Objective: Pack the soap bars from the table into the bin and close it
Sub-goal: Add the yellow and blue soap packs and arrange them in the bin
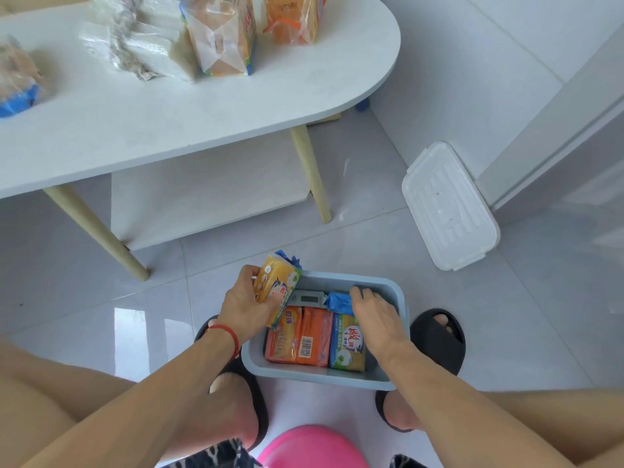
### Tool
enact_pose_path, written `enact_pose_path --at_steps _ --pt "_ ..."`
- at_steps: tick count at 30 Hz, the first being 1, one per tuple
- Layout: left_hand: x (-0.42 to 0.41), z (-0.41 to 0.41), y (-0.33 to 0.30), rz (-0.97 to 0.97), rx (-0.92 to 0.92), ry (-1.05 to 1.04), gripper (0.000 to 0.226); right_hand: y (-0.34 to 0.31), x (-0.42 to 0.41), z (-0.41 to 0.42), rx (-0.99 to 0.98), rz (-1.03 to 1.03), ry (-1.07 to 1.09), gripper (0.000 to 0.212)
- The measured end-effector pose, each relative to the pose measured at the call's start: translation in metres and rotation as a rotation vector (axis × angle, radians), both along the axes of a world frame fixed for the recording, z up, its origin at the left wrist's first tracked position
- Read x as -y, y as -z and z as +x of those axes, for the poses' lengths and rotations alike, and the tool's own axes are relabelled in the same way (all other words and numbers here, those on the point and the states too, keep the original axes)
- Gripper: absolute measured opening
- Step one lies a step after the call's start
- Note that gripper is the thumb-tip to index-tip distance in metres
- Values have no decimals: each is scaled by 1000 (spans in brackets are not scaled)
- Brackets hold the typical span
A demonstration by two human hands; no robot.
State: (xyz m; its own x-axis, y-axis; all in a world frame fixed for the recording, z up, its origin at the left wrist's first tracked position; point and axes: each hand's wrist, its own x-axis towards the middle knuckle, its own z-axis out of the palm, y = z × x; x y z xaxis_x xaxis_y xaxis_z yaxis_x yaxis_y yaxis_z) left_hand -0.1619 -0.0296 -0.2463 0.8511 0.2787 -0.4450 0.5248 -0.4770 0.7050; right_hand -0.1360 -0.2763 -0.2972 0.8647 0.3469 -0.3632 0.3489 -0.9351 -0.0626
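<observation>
- Pink stool seat (314,447) sat nearest the camera, between the person's knees, with black slippers (439,339) flanking the bin.
- Blue bin (317,378) stood open on the tiled floor; wrapped soap bars (297,336) stood on edge inside, leaving free room along its far wall.
- Left hand (243,305) gripped a yellow soap pack (278,285) over the bin's far-left rim.
- Right hand (374,315) lay flat, fingers extended, on a blue-wrapped bar (341,302) inside the bin, grasping nothing.
- White lid (449,206) lay on the floor well apart, to the right.
- White table (169,123) still bore bagged soap packs (219,35) near its rounded edge.
</observation>
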Motion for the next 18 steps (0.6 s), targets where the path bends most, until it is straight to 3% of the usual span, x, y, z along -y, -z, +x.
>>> enact_pose_path --at_steps 5,10,14,18 --pt "0 0 -3 -8 -11 1 45 -1 -7 2 -78 -113 -72 44" --pt "1 -1 -4 -6 -9 10 44 -4 -5 11 -120 -86 -63 33" --pt "2 -1 -6 -4 -15 11 46 9 -17 -15 -84 -11 0 84" --pt "5 -3 -11 26 -4 -8 45 22 -24 -28 -214 5 12 91"
